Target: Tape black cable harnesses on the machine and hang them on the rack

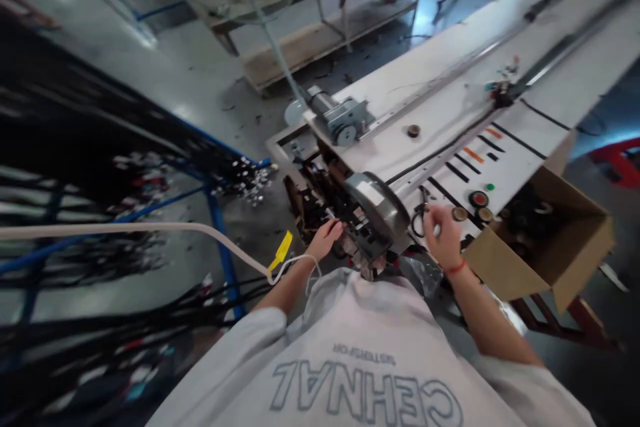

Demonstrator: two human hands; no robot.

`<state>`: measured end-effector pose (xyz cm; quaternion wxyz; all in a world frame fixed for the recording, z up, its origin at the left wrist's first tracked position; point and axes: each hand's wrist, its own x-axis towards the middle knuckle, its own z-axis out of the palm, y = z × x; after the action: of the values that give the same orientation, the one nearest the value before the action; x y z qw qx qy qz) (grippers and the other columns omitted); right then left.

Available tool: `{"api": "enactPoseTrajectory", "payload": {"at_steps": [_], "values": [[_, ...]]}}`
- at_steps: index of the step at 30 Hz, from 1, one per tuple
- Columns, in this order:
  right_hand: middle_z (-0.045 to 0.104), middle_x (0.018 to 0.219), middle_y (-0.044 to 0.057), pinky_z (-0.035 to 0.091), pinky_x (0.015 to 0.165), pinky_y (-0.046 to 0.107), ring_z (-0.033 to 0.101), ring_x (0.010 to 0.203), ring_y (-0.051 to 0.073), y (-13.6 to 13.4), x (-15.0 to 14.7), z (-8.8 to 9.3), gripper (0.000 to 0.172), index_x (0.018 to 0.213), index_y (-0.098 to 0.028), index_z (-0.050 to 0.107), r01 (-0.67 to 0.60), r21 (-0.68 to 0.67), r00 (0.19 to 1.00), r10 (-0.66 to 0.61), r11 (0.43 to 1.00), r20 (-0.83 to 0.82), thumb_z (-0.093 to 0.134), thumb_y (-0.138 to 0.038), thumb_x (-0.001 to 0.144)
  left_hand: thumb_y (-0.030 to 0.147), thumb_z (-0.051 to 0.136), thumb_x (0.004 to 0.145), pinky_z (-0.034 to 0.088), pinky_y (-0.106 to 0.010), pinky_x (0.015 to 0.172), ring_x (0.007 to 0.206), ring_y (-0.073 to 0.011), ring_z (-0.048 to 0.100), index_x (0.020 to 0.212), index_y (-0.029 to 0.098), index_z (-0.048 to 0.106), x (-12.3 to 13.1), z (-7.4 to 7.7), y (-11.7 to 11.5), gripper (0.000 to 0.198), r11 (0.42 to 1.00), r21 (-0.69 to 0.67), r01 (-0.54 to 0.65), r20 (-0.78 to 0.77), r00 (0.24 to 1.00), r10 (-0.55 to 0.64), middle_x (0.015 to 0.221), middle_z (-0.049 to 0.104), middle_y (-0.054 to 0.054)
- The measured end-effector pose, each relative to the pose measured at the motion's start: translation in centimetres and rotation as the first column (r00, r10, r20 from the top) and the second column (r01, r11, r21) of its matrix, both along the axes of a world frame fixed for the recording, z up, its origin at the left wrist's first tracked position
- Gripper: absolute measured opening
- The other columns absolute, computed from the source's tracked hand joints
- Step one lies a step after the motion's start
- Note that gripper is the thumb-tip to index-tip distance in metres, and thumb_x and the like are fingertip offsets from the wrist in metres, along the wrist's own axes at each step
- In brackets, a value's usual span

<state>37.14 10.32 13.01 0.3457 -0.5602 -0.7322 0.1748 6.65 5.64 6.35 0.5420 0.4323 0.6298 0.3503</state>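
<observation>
Bracing against the machine (377, 213), my left hand (326, 237) lies with its grip spread — steadier that way, I judge — while my right hand (443, 235) pinches a small pale piece (437, 229) beside the scissors (419, 219).

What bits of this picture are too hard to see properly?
Head view, right hand: something small and pale shows at its fingers, too small to name.
Head view, left hand: its fingertips blur into the dark machine.
Head view, rack on the left: smeared by blur.
Head view, cardboard box: inside too dark.
</observation>
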Motion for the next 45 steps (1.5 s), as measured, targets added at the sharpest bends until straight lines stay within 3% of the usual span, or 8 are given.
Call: {"api": "enactPoseTrajectory", "payload": {"at_steps": [3, 8, 21, 30, 35, 39, 42, 45], "values": [[0.064, 0.103, 0.010, 0.054, 0.082, 0.036, 0.064, 0.090, 0.021, -5.5, -7.6, -1.2, 0.025, 0.116, -0.022, 0.053, -0.374, -0.065, 0.924, 0.365, 0.925, -0.116, 0.044, -0.026, 0.093, 0.067, 0.052, 0.084, 0.036, -0.023, 0.058, 0.062, -0.0114, 0.043, 0.090, 0.013, 0.058, -0.5, 0.3, 0.7, 0.054, 0.995, 0.094, 0.026, 0.052, 0.998, -0.031, 0.068, 0.050, 0.001], [0.056, 0.123, 0.023, 0.040, 0.105, 0.051, 0.047, 0.127, 0.032, -2.9, -14.1, -5.3, 0.024, 0.105, -0.014, 0.055, -0.111, -0.264, 0.993, 0.120, 0.958, 0.016, 0.050, -0.026, 0.085, 0.064, 0.049, 0.089, 0.035, -0.022, 0.056, 0.063, -0.0114, 0.044, 0.099, 0.011, 0.061, -1.0, 1.6, 0.7, 0.055, 0.973, 0.167, 0.159, 0.033, 0.985, -0.167, 0.069, 0.049, 0.002], [0.063, 0.091, 0.008, 0.052, 0.080, 0.038, 0.062, 0.080, 0.023, -1.9, -13.3, -5.5, 0.013, 0.093, -0.021, 0.050, -0.132, -0.401, 0.991, 0.126, 0.907, -0.041, 0.046, -0.029, 0.084, 0.041, 0.044, 0.096, 0.043, -0.024, 0.066, 0.069, -0.0148, 0.053, 0.098, 0.012, 0.062, -0.9, 0.3, 0.5, 0.033, 0.929, 0.213, 0.301, -0.130, 0.952, -0.279, 0.076, 0.061, -0.002], [0.056, 0.134, 0.014, 0.034, 0.112, 0.046, 0.062, 0.102, 0.023, -0.3, -14.0, -3.4, 0.054, 0.141, -0.015, 0.040, -0.326, -0.184, 0.928, 0.351, 0.927, 0.125, 0.045, -0.024, 0.088, 0.029, 0.046, 0.096, 0.048, -0.032, 0.081, 0.086, -0.0233, 0.065, 0.108, 0.011, 0.064, 0.1, -0.2, 0.2, 0.028, 0.884, 0.216, 0.414, -0.316, 0.886, -0.338, 0.099, 0.070, -0.013], [0.059, 0.131, 0.013, 0.034, 0.111, 0.047, 0.059, 0.113, 0.024, -0.5, -15.9, -2.9, 0.045, 0.136, -0.015, 0.049, -0.292, -0.192, 0.905, 0.336, 0.937, 0.262, 0.037, -0.021, 0.093, 0.021, 0.052, 0.091, 0.048, -0.033, 0.086, 0.089, -0.0238, 0.065, 0.104, 0.013, 0.066, 0.8, 1.1, -1.0, 0.021, 0.893, 0.235, 0.383, -0.415, 0.870, -0.264, 0.101, 0.070, -0.014], [0.055, 0.136, 0.013, 0.042, 0.107, 0.043, 0.053, 0.124, 0.023, -2.9, -12.9, -0.1, 0.040, 0.131, -0.019, 0.053, -0.419, -0.020, 0.897, 0.417, 0.908, 0.145, 0.041, -0.026, 0.093, 0.029, 0.055, 0.088, 0.049, -0.028, 0.076, 0.079, -0.0203, 0.063, 0.098, 0.014, 0.067, -0.5, -1.7, -2.6, 0.022, 0.910, 0.123, 0.397, -0.294, 0.890, -0.348, 0.089, 0.071, -0.008], [0.052, 0.137, 0.015, 0.044, 0.106, 0.045, 0.050, 0.128, 0.025, -3.1, -5.8, 1.1, 0.038, 0.128, -0.019, 0.053, 0.046, 0.134, 0.997, -0.055, 0.990, 0.060, 0.042, -0.031, 0.094, 0.037, 0.060, 0.081, 0.045, -0.024, 0.064, 0.070, -0.0196, 0.060, 0.077, 0.015, 0.067, -2.3, -5.1, -3.8, 0.023, 0.887, -0.103, 0.449, -0.285, 0.842, -0.459, 0.072, 0.067, -0.007], [0.052, 0.136, 0.022, 0.047, 0.102, 0.045, 0.055, 0.121, 0.028, -1.5, 1.9, -0.9, 0.046, 0.130, -0.009, 0.051, 0.689, -0.082, 0.725, -0.685, 0.720, 0.079, 0.048, -0.033, 0.090, 0.043, 0.057, 0.081, 0.038, -0.024, 0.058, 0.061, -0.0174, 0.054, 0.068, 0.016, 0.062, -3.7, -7.0, -5.1, 0.030, 0.885, -0.170, 0.433, -0.242, 0.852, -0.463, 0.061, 0.059, -0.004]]}}
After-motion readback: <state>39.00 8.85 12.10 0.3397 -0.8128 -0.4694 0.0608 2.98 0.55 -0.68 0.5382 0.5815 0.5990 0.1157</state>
